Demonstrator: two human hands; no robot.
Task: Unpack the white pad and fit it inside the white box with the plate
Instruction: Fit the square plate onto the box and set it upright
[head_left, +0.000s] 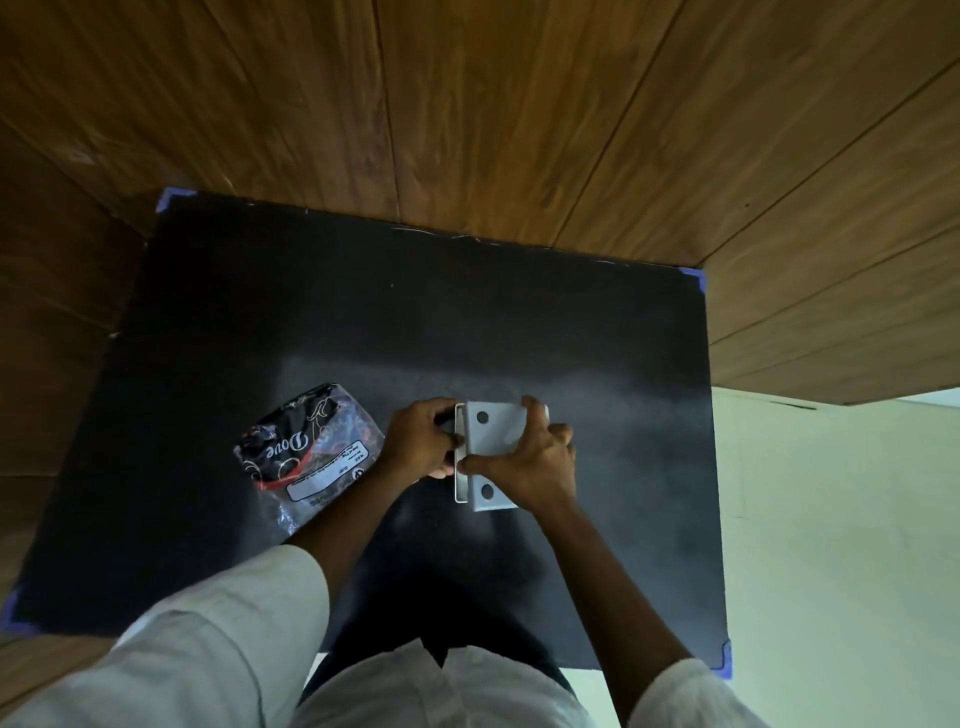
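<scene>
A white box (459, 491) lies on the black mat (597, 364) near the middle. Over its top sits a pale plate with two round holes (493, 431). My left hand (418, 441) grips the box's left side. My right hand (530, 462) lies over the plate, thumb on its near left part and fingers curled over its far right edge. The white pad is hidden; I cannot tell whether it lies inside the box.
A crumpled black plastic wrapper with gold lettering and a white label (306, 452) lies left of my left hand. The mat is taped at its corners with blue tape (696, 275). Wooden panels rise behind it and a pale floor lies to the right.
</scene>
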